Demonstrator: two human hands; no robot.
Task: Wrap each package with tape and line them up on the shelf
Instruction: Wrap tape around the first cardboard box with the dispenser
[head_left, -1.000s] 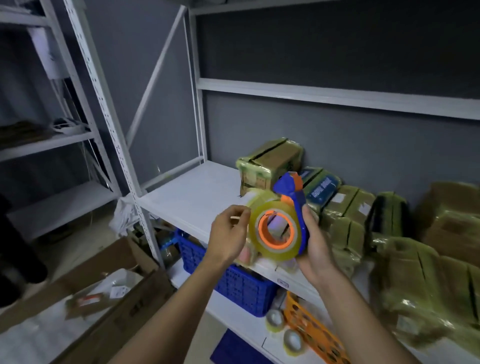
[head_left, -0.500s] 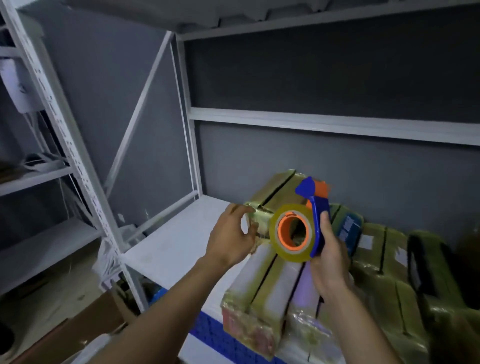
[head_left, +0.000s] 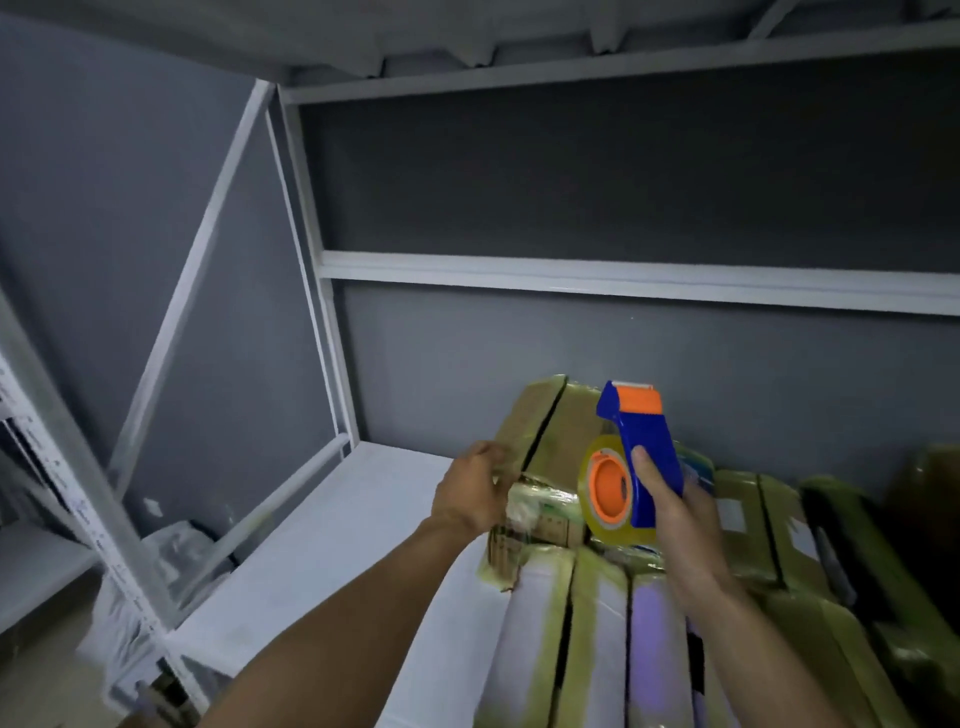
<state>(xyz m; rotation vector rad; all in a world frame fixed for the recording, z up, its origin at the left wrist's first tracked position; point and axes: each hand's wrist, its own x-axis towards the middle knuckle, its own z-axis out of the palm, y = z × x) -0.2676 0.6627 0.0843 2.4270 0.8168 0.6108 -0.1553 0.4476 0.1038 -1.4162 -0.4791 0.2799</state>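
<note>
Mid-wrap, the left hand (head_left: 470, 491) grips the left end of the top package (head_left: 550, 431) near the shelf's (head_left: 332, 535) back edge, while the right hand (head_left: 672, 519) holds the tape dispenser (head_left: 647, 447), which probably needs pressing onto the package next.

A tape dispenser (head_left: 647, 457) with a blue handle and an orange cutter head is held upright. Its yellowish roll of clear tape (head_left: 605, 499) faces left. Just behind it sits a tape-wrapped cardboard box (head_left: 550, 431), beyond a row of glossy wrapped packages (head_left: 571, 649) crowding the right part of the white shelf (head_left: 332, 525).
</note>
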